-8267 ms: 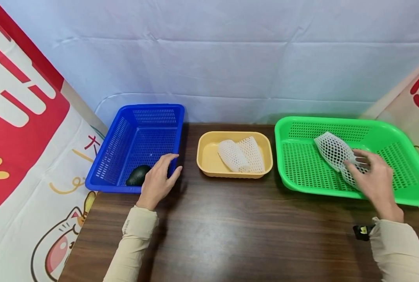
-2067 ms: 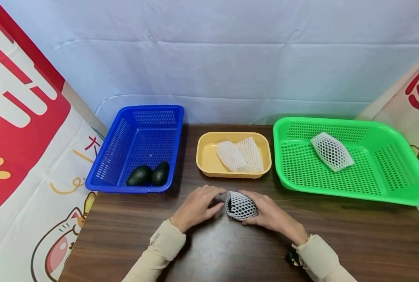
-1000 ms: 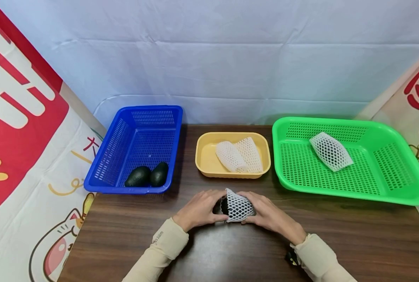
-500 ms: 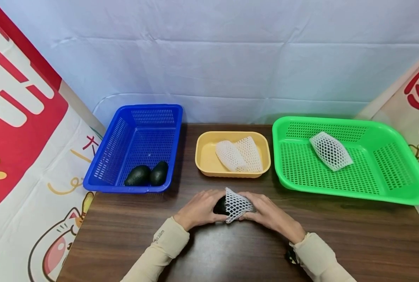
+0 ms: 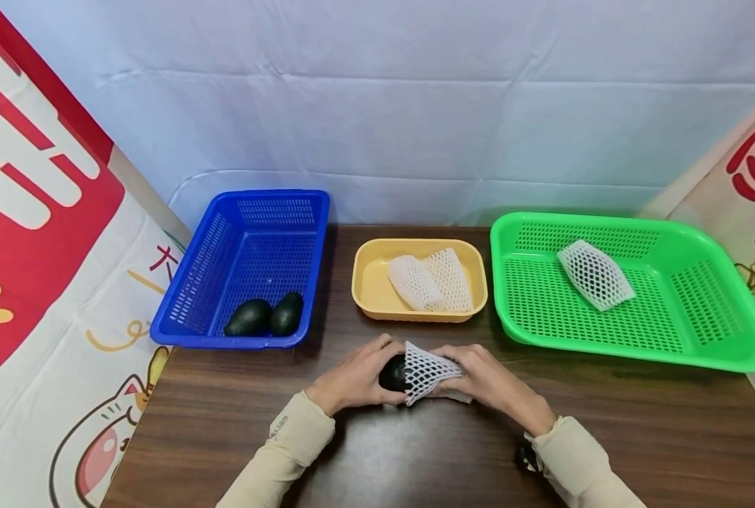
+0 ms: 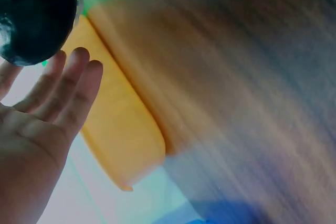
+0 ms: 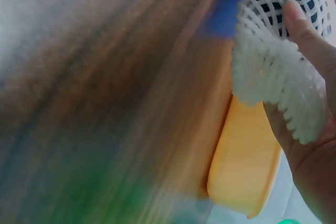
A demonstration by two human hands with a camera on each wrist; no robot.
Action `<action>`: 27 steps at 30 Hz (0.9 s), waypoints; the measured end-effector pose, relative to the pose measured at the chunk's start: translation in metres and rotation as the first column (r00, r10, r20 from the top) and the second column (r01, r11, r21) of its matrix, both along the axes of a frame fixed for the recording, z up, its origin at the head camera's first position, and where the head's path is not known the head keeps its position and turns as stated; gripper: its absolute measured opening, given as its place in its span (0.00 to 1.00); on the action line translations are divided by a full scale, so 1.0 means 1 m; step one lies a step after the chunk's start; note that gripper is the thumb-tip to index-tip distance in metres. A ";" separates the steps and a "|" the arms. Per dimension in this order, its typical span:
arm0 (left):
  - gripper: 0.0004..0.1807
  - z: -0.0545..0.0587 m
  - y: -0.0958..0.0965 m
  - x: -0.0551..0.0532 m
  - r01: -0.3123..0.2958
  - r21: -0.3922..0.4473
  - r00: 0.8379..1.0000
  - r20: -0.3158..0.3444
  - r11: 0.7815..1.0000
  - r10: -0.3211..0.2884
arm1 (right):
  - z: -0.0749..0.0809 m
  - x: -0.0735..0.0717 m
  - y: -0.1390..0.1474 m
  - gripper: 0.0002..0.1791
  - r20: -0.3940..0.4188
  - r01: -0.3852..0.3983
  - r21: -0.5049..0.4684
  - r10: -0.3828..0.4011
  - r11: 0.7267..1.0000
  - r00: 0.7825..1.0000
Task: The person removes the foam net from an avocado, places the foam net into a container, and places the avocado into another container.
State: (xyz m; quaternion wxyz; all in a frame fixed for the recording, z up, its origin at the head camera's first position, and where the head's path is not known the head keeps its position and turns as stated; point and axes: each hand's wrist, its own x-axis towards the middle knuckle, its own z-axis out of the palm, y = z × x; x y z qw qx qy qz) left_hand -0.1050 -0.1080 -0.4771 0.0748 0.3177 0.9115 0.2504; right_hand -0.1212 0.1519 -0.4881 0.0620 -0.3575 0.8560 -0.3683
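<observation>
Over the table's middle, my left hand (image 5: 361, 375) holds the bare left end of a dark avocado (image 5: 393, 374), thumb in front and fingers behind. A white foam net sleeve (image 5: 427, 372) covers the avocado's other end. My right hand (image 5: 488, 381) grips this sleeve, whose loose end hangs below the palm in the right wrist view. There, dark skin shows through the mesh under my thumb (image 7: 310, 38). In the left wrist view, the avocado's smooth round end (image 6: 37, 17) is above my spread fingers (image 6: 79, 85).
At left, a blue basket (image 5: 276, 254) holds two bare avocados (image 5: 248, 317). Behind my hands, a yellow tray (image 5: 372, 275) contains two foam nets (image 5: 415, 283). At right, a green basket (image 5: 660, 328) holds another netted piece (image 5: 596, 275), dark through its mesh.
A second bare avocado has appeared in the blue basket, and one netted avocado has left the green basket. The sleeve has slid rightward, baring the avocado's left end as my left hand took hold.
</observation>
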 end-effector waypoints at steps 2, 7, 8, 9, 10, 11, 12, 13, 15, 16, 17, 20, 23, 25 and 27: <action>0.37 0.003 -0.003 0.000 -0.015 0.022 1.000 0.006 1.000 0.015 | 0.002 -0.001 0.000 0.22 -0.032 0.033 -0.006 -0.033 0.999 0.999; 0.37 0.012 -0.012 0.001 -0.080 0.068 0.996 -0.025 0.994 0.082 | 0.004 -0.004 0.002 0.18 -0.094 0.139 -0.024 -0.141 0.990 0.986; 0.37 0.014 -0.015 0.001 -0.088 0.085 0.995 -0.042 0.993 0.091 | 0.005 -0.005 0.003 0.18 -0.100 0.153 -0.025 -0.155 0.988 0.983; 0.37 0.016 -0.018 0.000 -0.091 0.098 0.993 -0.070 0.991 0.098 | 0.005 -0.006 0.003 0.18 -0.105 0.166 -0.024 -0.167 0.986 0.980; 0.36 0.018 -0.021 0.000 -0.094 0.113 0.989 -0.100 0.989 0.105 | 0.006 -0.007 0.003 0.18 -0.108 0.174 -0.024 -0.176 0.984 0.979; 0.36 0.021 -0.024 -0.001 -0.095 0.127 0.985 -0.133 0.987 0.112 | 0.007 -0.008 0.003 0.18 -0.106 0.183 -0.022 -0.184 0.983 0.977; 0.35 0.023 -0.028 -0.001 -0.098 0.138 0.978 -0.170 0.986 0.121 | 0.008 -0.009 0.003 0.19 -0.105 0.192 -0.017 -0.193 0.981 0.976; 0.35 0.025 -0.031 -0.002 -0.103 0.146 0.970 -0.206 0.984 0.132 | 0.009 -0.010 0.003 0.20 -0.103 0.200 -0.015 -0.201 0.980 0.974; 0.35 0.030 -0.039 -0.004 -0.120 0.158 0.947 -0.277 0.980 0.161 | 0.011 -0.011 0.003 0.22 -0.086 0.224 -0.009 -0.224 0.975 0.971; 0.35 0.032 -0.043 -0.005 -0.130 0.167 0.934 -0.309 0.977 0.177 | 0.012 -0.011 0.002 0.23 -0.076 0.238 -0.006 -0.238 0.971 0.968; 0.35 0.033 -0.047 -0.006 -0.142 0.176 0.921 -0.338 0.974 0.195 | 0.013 -0.011 0.001 0.24 -0.061 0.251 0.001 -0.251 0.968 0.966; 0.36 0.037 -0.060 -0.009 -0.188 0.206 0.878 -0.403 0.960 0.258 | 0.016 -0.011 -0.001 0.26 0.003 0.282 0.026 -0.282 0.959 0.959; 0.36 0.041 -0.073 -0.012 -0.244 0.226 0.844 -0.430 0.943 0.321 | 0.019 -0.011 -0.003 0.28 0.045 0.285 0.058 -0.288 0.957 0.957; 0.37 0.043 -0.081 -0.013 -0.280 0.234 0.829 -0.430 0.931 0.357 | 0.022 -0.011 -0.005 0.29 0.054 0.284 0.062 -0.288 0.957 0.956; 0.37 0.044 -0.088 -0.014 -0.314 0.237 0.817 -0.426 0.919 0.389 | 0.025 -0.011 -0.008 0.30 0.058 0.284 0.045 -0.286 0.958 0.956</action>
